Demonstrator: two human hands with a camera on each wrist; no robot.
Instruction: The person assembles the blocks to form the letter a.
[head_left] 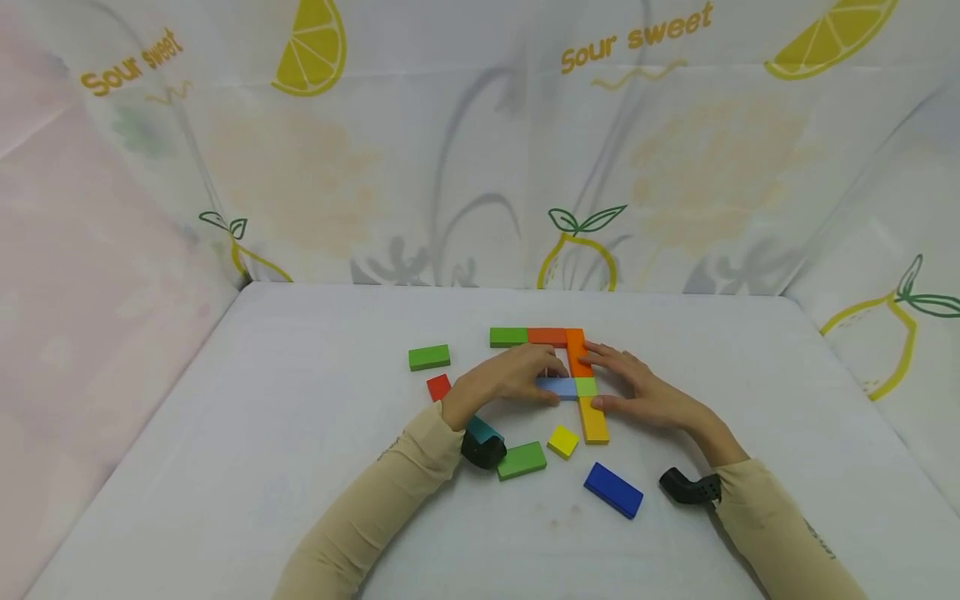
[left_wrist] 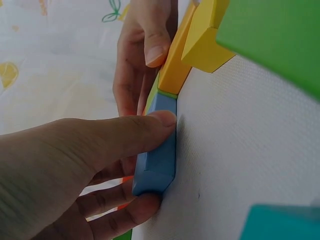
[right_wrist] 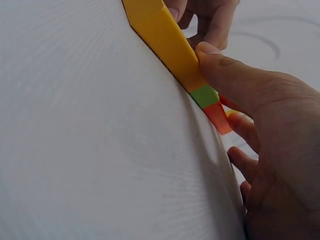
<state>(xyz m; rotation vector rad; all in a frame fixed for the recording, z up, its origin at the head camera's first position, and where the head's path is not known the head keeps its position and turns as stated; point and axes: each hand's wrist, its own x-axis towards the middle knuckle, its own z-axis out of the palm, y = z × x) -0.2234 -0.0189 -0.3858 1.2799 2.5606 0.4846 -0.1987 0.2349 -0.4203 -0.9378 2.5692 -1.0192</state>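
Note:
My left hand (head_left: 513, 375) pinches a light blue block (head_left: 557, 387), its thumb along the near side and fingers round the far side and end. The block's right end meets a small light green block (head_left: 586, 387). That one sits between an orange block (head_left: 577, 357) and a yellow-orange block (head_left: 594, 423), lined up as a column. My right hand (head_left: 648, 392) rests against the column's right side, thumb at the yellow-orange block, fingertips by the orange one. From the column's top, a red-orange block (head_left: 547, 337) and a green block (head_left: 508, 337) run left.
Loose on the white table (head_left: 225, 467) lie a green block (head_left: 429, 357), a red block (head_left: 438, 387), a teal block (head_left: 486, 428), another green block (head_left: 522, 461), a yellow cube (head_left: 562, 442) and a dark blue block (head_left: 613, 490). A printed cloth (head_left: 465, 150) hangs behind.

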